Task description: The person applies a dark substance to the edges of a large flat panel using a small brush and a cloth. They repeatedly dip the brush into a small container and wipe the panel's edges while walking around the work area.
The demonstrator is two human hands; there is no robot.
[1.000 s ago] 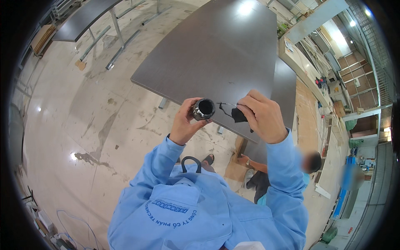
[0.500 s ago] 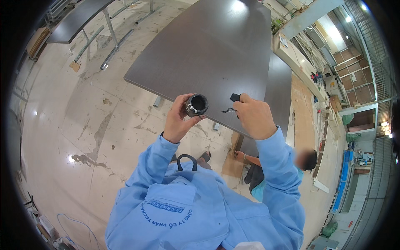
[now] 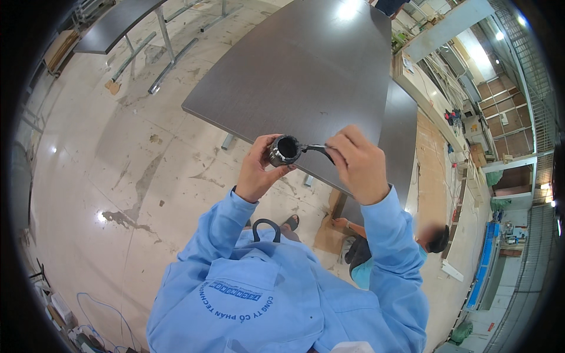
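Near the centre of the frame, we noted the left hand (image 3: 258,170) closed around a short metal ring (image 3: 285,150), dark inside, its opening turned up toward the camera. The right hand (image 3: 358,165) pinched a thin dark tool (image 3: 315,147), whose tip touched the ring's rim on its right side. We could not tell what kind of tool it was. Both hands hung over the near edge of a large dark table top (image 3: 306,76) that filled the upper middle of the frame. A pale, stained floor (image 3: 118,165) spread to the left. At lower right, partly behind the right sleeve, another person (image 3: 376,253) crouched under the table.
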